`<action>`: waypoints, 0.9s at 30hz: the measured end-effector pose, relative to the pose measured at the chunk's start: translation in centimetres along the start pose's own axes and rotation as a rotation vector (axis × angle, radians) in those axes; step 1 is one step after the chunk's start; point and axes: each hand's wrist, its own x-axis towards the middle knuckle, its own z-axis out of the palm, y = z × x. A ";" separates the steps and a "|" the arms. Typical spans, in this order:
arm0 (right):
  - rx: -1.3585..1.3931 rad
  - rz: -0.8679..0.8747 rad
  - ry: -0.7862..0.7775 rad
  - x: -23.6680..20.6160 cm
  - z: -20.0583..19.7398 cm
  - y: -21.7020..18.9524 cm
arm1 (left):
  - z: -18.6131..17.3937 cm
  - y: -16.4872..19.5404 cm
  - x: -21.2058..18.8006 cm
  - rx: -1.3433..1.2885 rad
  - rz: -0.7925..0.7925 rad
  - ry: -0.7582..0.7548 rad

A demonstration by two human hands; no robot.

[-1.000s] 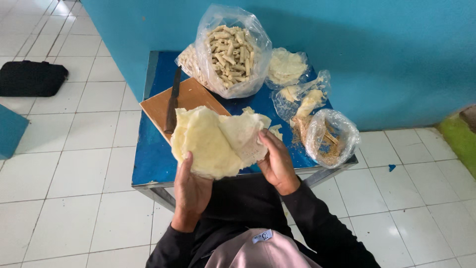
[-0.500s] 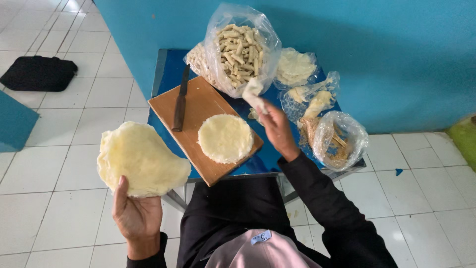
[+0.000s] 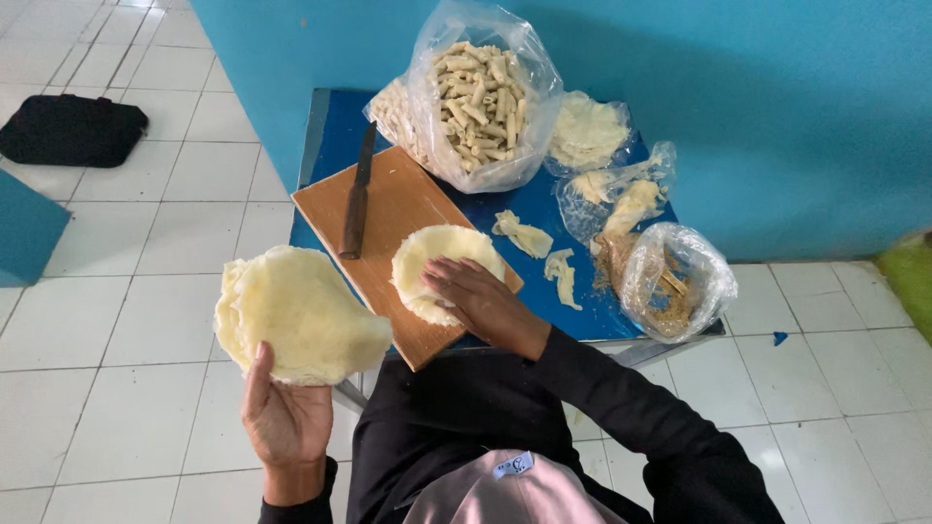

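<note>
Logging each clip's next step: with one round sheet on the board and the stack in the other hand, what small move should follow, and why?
Probably smoothing the single sheet flat with the right hand, which already rests on it. The sheet lies on the wooden board with its near edge over the board's rim, the knife lies untouched beside it, and the left hand holds the stack of sheets off to the side.

Against the wooden cutting board (image 3: 388,218): 1 tall clear plastic bag of pale rolled sticks (image 3: 482,97) stands just beyond its far corner. Further right lie 2 smaller clear bags of pale sheets (image 3: 589,131) (image 3: 626,194). Nearest the right table edge, a clear bag of brownish crumbs (image 3: 675,281).
</note>
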 end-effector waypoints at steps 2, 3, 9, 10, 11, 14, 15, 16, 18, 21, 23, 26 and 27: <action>-0.016 0.004 -0.007 -0.1 0.1 -0.5 | 0.1 -0.2 0.0 0.006 -0.007 0.012; -0.021 0.007 -0.010 -0.1 0.1 -0.8 | 0.2 -0.3 0.0 0.003 -0.014 0.017; 0.054 -0.041 -0.129 0.0 -1.8 -1.0 | 0.1 -0.5 0.1 -0.004 -0.021 0.023; 0.099 -0.024 -0.071 0.1 -2.6 -0.5 | 0.1 -0.5 0.1 -0.002 -0.020 0.017; 0.144 -0.008 -0.012 0.1 -3.5 0.1 | 0.0 -0.4 0.1 -0.003 -0.020 0.017; 0.103 0.290 0.150 -0.1 -5.9 2.3 | -0.1 -0.3 0.0 -0.018 -0.022 0.021; 0.062 0.435 0.202 -0.2 -6.1 2.6 | -0.1 -0.3 -0.1 -0.024 -0.027 0.021; 0.068 0.410 0.231 -0.2 -5.9 2.8 | -0.1 -0.4 -0.1 -0.032 -0.031 0.017; 0.074 0.365 0.294 -0.2 -5.3 2.8 | -0.1 -0.5 0.0 -0.023 -0.034 0.013; 0.204 0.473 0.226 -0.3 -4.3 2.2 | -0.1 -1.0 -0.1 -0.013 -0.045 0.007; 0.125 0.424 0.260 0.0 -4.2 2.1 | -0.1 -1.2 -0.1 -0.012 -0.048 0.009; -0.084 0.328 0.337 0.5 -4.5 1.9 | -0.2 -1.4 -0.1 -0.019 -0.052 0.007; -0.169 0.295 0.363 0.6 -4.6 1.8 | -0.3 -1.4 -0.2 -0.023 -0.054 0.003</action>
